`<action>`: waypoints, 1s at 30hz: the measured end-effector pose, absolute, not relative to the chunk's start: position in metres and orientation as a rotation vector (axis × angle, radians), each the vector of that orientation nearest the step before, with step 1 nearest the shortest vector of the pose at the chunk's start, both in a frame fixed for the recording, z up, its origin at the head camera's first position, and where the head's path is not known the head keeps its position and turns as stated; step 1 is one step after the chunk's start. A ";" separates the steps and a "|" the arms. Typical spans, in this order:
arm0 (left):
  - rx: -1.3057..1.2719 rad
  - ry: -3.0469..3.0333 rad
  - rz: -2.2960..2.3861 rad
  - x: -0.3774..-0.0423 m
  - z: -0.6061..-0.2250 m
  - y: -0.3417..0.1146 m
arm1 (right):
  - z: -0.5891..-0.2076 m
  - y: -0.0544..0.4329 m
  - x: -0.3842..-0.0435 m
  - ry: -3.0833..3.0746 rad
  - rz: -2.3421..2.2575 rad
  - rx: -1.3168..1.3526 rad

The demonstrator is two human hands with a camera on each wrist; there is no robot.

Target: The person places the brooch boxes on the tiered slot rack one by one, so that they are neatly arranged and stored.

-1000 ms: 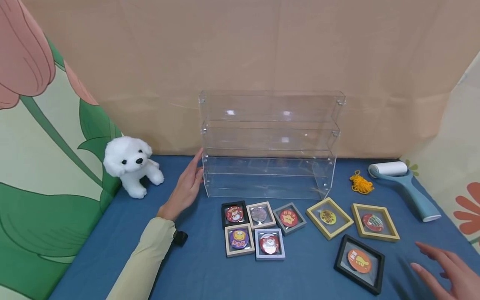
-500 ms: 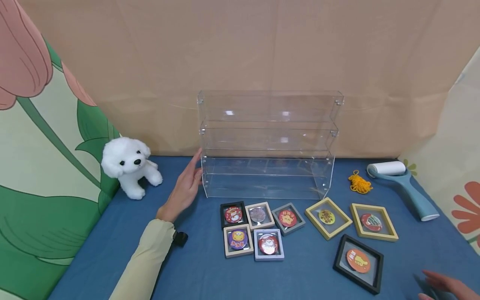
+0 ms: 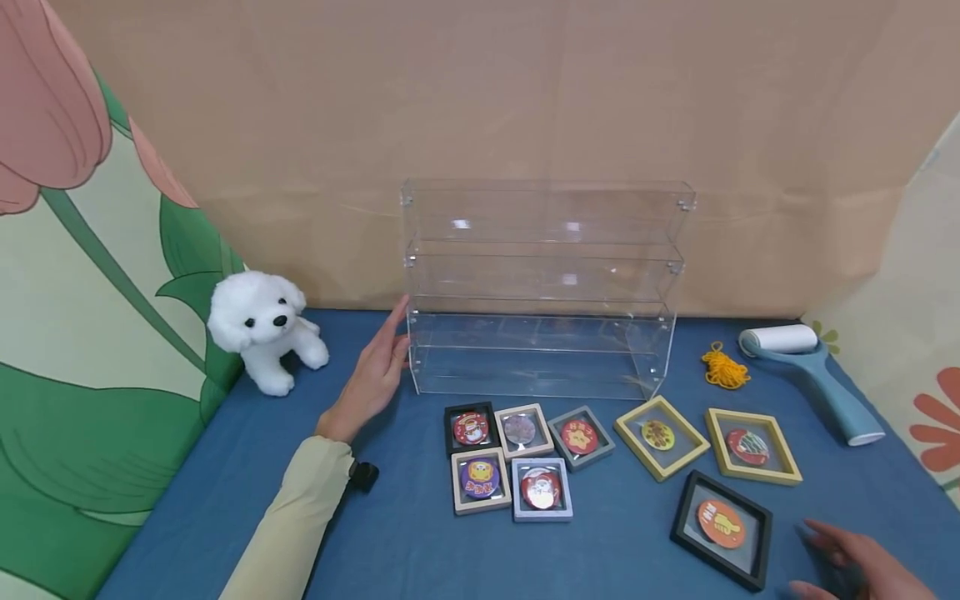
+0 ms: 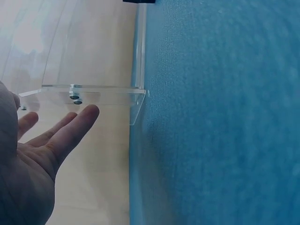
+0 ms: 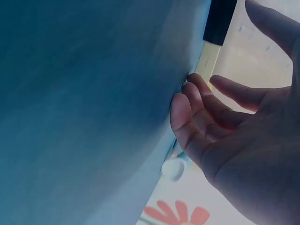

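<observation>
Black-framed orange badge (image 3: 722, 530): lies flat on the blue cloth (image 3: 600, 550) at front right, turned at an angle. Right hand (image 3: 873, 560) just beside it on the right, with a gap between; fingers loosely bent, thumb apart, nothing in the grasp. Right wrist view: fingertips close to the cloth; cannot tell whether they touch it.

Next out, centre, five small framed badges in a cluster. Front row: beige frame with purple badge (image 3: 482, 481), lilac frame with red badge (image 3: 542, 490). Behind: small black frame with red badge (image 3: 472, 427), pale frame with greyish badge (image 3: 522, 431), grey frame with paw badge (image 3: 580, 437), the last one askew.

To their right, two larger yellow frames: one with yellow badge (image 3: 662, 437), set cornerwise near the stand's front right corner; one with red-and-green badge (image 3: 753, 446).

Left hand (image 3: 366, 385), pale sleeve (image 3: 292, 517): fingers extended against the left side panel of the clear tiered stand (image 3: 540, 333), not wrapped round it. Stand upright near the cloth's back edge.

Flanking: white plush dog (image 3: 262, 329) at left; yellow yarn bundle (image 3: 725, 368) and blue-handled lint roller (image 3: 828, 385) at right. Farthest: brown backdrop (image 3: 480, 92).
</observation>
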State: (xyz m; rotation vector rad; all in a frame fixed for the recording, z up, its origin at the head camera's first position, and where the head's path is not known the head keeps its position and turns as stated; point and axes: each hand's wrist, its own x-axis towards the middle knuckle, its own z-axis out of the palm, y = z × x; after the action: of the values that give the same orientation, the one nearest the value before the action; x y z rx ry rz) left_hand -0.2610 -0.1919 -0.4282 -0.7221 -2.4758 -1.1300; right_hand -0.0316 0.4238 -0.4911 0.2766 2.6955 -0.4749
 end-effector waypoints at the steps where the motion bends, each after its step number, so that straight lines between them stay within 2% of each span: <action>1: -0.723 -2.476 -1.129 -0.261 -0.428 -0.192 | -0.488 0.419 -0.033 2.700 -0.464 0.256; 14: -0.724 -2.482 -1.131 -0.261 -0.428 -0.187 | -0.457 0.377 -0.045 2.654 -0.474 0.135; 22: -0.716 -2.478 -1.117 -0.262 -0.428 -0.188 | -0.457 0.374 -0.049 2.629 -0.541 0.146; 30: -0.729 -2.478 -1.115 -0.261 -0.428 -0.191 | -0.462 0.371 -0.048 2.561 -0.799 0.262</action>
State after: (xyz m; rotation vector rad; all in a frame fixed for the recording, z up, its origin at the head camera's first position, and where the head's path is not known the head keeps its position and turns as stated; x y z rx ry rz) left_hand -0.2611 -0.1908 -0.4285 -0.7287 -2.4779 -1.1150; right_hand -0.0478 0.3712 -0.4618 0.2617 2.5610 -0.7986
